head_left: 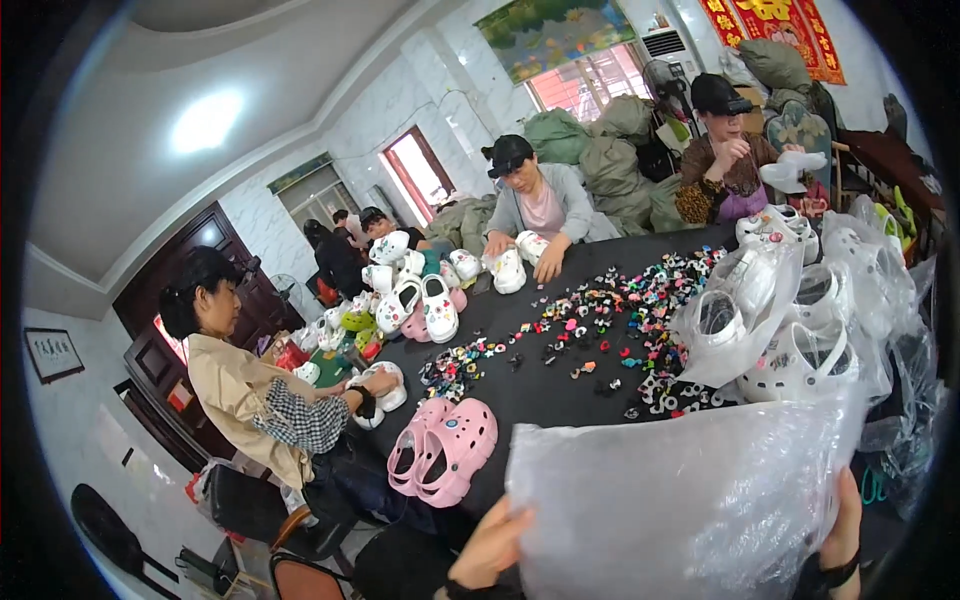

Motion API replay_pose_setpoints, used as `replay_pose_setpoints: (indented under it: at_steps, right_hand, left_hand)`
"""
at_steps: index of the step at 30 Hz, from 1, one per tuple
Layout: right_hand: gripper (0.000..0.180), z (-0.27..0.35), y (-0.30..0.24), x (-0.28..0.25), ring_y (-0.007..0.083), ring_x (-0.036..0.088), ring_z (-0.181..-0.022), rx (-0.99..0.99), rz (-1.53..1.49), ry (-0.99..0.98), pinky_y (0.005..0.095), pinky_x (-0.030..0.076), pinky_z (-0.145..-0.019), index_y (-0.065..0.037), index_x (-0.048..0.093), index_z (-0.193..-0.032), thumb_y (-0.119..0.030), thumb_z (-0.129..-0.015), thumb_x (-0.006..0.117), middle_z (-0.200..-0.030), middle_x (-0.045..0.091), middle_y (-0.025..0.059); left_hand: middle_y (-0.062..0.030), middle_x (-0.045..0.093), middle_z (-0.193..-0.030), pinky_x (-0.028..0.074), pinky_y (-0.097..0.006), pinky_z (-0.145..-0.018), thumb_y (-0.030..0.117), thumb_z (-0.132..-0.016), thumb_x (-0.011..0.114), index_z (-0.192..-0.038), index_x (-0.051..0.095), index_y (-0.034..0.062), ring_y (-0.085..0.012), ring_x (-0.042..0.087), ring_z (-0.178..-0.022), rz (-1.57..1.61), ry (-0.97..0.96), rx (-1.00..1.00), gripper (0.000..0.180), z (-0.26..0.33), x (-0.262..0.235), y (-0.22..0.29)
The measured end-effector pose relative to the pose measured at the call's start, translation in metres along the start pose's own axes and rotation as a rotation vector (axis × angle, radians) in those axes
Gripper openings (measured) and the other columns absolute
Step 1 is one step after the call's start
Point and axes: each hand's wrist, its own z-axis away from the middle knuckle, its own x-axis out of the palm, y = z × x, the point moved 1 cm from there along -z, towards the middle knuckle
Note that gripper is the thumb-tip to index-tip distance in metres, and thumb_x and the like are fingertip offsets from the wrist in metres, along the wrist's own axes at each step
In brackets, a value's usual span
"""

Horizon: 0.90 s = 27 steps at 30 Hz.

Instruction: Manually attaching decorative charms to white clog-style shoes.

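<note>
A large clear plastic bag (670,490) spreads flat and crinkled between my hands at the near edge of the table. My left hand (497,540) grips its left edge, with the thumb on the near face. My right hand (845,525) holds the right edge, its fingers partly behind the film. Just left of the bag, a pair of pink clogs (465,450) with a few charms stands on the black tabletop (540,385). White clogs (800,365), some wrapped in clear plastic, are heaped beyond my right hand.
Many small coloured shoe charms (600,310) lie scattered across the table. More decorated clogs (410,290) are piled at the far left. Co-workers handle white shoes at the left, far side and far right. Loose clear plastic (910,390) bunches at the right edge.
</note>
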Motion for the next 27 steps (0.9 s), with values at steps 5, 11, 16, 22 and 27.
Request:
replay_pose_setpoints:
  at_steps: [5, 11, 16, 22, 27]
  right_hand:
    - [0.065, 0.002, -0.008, -0.026, 0.0230, 0.065, -0.098, 0.143, 0.425, -0.182, 0.0338, 0.052, -0.085, 0.007, 0.050, -0.124, -0.013, -0.070, 0.082, -0.113, 0.064, 0.0157]
    - [0.087, 0.014, -0.019, -0.012, 0.0220, 0.062, -0.101, -0.159, 0.479, 0.056, 0.0336, 0.049, -0.089, -0.005, 0.026, -0.142, 0.000, -0.068, 0.071, -0.117, 0.059, 0.0136]
    - [0.091, 0.021, -0.023, -0.021, 0.0258, 0.051, -0.121, -0.226, 0.377, 0.015, 0.0370, 0.043, -0.100, -0.009, 0.017, -0.149, -0.010, -0.074, 0.070, -0.137, 0.044, 0.0169]
    - [0.036, 0.042, -0.027, -0.009, 0.0117, 0.059, -0.081, -0.150, 0.647, -0.005, 0.0247, 0.046, -0.066, -0.001, 0.060, -0.118, -0.001, -0.083, 0.069, -0.106, 0.064, 0.0053]
    - [0.020, 0.055, -0.059, -0.007, 0.0085, 0.057, -0.074, -0.070, 1.007, -0.273, 0.0231, 0.045, -0.065, 0.002, 0.067, -0.102, 0.003, -0.082, 0.069, -0.088, 0.064, 0.0045]
  left_hand:
    - [-0.0072, 0.058, -0.123, 0.048, -0.036, -0.093, 0.017, -0.099, 0.052, -0.133, 0.044, 0.0009, -0.0175, 0.058, -0.108, 0.153, -0.039, -0.146, 0.039, -0.049, -0.005, -0.061]
    - [-0.0066, 0.059, -0.119, 0.048, -0.031, -0.091, 0.016, -0.098, 0.054, -0.126, 0.048, 0.0003, -0.0142, 0.058, -0.104, 0.255, -0.138, -0.178, 0.032, -0.047, -0.017, -0.086]
    - [0.0020, 0.057, -0.079, 0.044, -0.024, -0.067, 0.003, -0.089, 0.063, -0.153, 0.006, 0.0108, -0.0082, 0.052, -0.070, -0.477, -0.082, 0.072, 0.086, 0.002, 0.002, -0.072]
    - [-0.0050, 0.064, -0.104, 0.048, -0.026, -0.075, 0.004, -0.085, 0.069, -0.142, 0.041, 0.0052, -0.0116, 0.062, -0.085, -0.192, -0.145, 0.057, 0.064, 0.017, -0.017, -0.061]
    - [-0.0093, 0.066, -0.113, 0.050, -0.025, -0.076, 0.002, -0.078, 0.073, -0.126, 0.057, -0.0010, -0.0117, 0.063, -0.089, -0.678, -0.217, 0.110, 0.051, 0.022, -0.010, -0.040]
